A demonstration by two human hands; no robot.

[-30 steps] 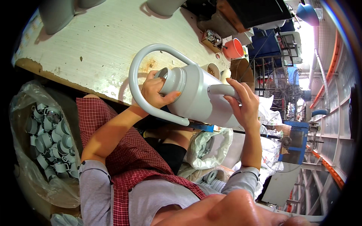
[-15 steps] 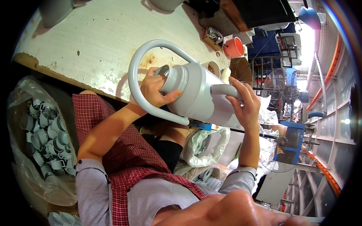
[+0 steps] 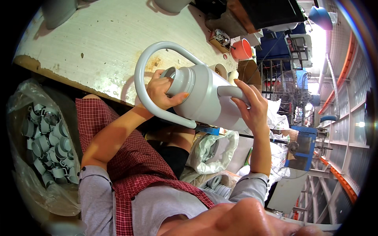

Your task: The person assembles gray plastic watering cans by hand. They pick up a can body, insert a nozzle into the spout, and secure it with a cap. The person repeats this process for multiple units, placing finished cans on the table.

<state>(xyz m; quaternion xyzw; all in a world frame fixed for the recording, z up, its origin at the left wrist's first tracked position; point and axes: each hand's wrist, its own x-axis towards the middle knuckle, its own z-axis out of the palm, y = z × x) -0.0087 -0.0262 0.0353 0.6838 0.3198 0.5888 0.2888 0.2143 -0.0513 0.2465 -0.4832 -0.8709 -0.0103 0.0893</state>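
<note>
While the left hand [image 3: 160, 92] clasps the neck [image 3: 185, 80], the right hand [image 3: 254, 106] keeps the side handle [image 3: 228, 91]

Although both grips look the same as half a second ago, the grey jug [image 3: 202, 96] now sits very slightly further toward nine o'clock in the view, and the right hand shifts with it. Since its tilt hardly alters, I judge that the piece is being steadied rather than turned.

It lies tilted above the person's lap by the edge of the workbench [image 3: 106, 43], its mouth pointing toward ten o'clock. I cannot tell whether anything below bears its weight. The left hand is closed around the mouth end, thumb on the collar; whether its fingertips reach inside is hidden. The large loop handle [image 3: 140, 76] arches past that wrist. The right hand is curled narrowly over the side handle, on the jug's three o'clock side.

From the jug, a tub of brown bits [image 3: 224, 70] stands just behind at one o'clock, with an orange cup [image 3: 241, 49] beyond it. Further grey vessels [image 3: 171, 4] stand on the bench at ten and eleven. At eight, a plastic-lined box holds small grey parts [image 3: 51, 145]; at six is a white bag [image 3: 220, 167].
</note>
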